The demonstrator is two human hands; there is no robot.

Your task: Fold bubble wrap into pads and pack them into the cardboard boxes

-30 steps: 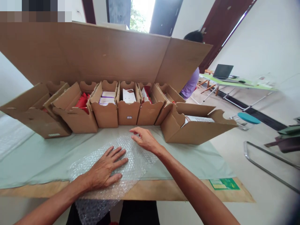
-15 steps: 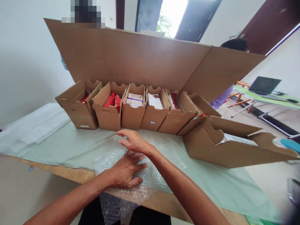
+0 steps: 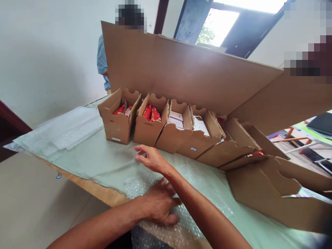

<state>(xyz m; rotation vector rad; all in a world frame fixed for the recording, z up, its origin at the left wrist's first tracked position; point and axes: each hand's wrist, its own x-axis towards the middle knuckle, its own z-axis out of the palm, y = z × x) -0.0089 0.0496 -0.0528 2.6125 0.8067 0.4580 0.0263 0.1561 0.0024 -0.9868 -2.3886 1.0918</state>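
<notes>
My left hand [image 3: 158, 204] lies flat with fingers stretched out on a sheet of bubble wrap [image 3: 197, 180] at the table's near edge. My right arm crosses above it, and my right hand [image 3: 150, 158] hovers open just over the pale green cloth [image 3: 103, 162], reaching left. It is nearest the row of small open cardboard boxes [image 3: 147, 128]. Several of these boxes hold red packets [image 3: 150, 112] or white cartons [image 3: 176, 119]. Neither hand holds anything.
A tall cardboard sheet [image 3: 181, 69] stands behind the boxes. A larger open box [image 3: 275, 197] sits at the right. Folded bubble wrap [image 3: 59, 131] lies at the table's left end. A person in a blue shirt [image 3: 102, 62] stands behind the cardboard. A green desk [image 3: 316, 133] is far right.
The view has swung left. My right hand has moved leftward across my left hand, which has stayed flat on the bubble wrap.
</notes>
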